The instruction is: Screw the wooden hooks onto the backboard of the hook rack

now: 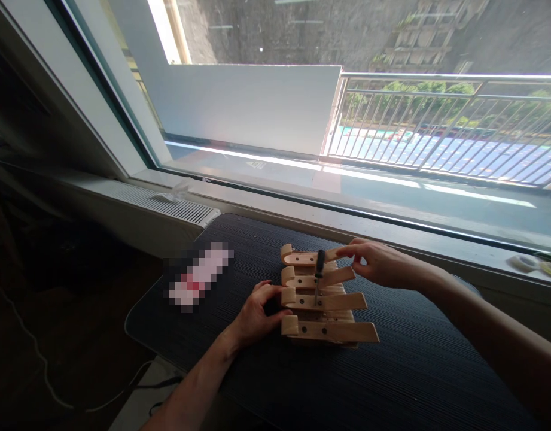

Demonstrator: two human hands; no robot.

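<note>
A pale wooden rack (350, 318) lies on the dark table, made of several parallel slats with curled left ends and dark screws. My left hand (259, 311) grips its left side at the curled ends of the nearer slats, thumb and fingers closed around the wood. At the far right, my right hand (378, 261) holds the tip of the farthest slat (332, 254) between its fingers. Between the hands, a small screwdriver (320, 262) with a black handle stands nearly upright, its tip down at a screw in the second-nearest slat. Neither hand touches the screwdriver.
A blurred pink-and-white item (207, 266) lies on the left of the black wood-grain table (419, 359). Behind run a window sill (266, 206) and a large window. A vent grille (167, 200) with clear plastic on it is at left; tape rolls (524, 262) sit at right.
</note>
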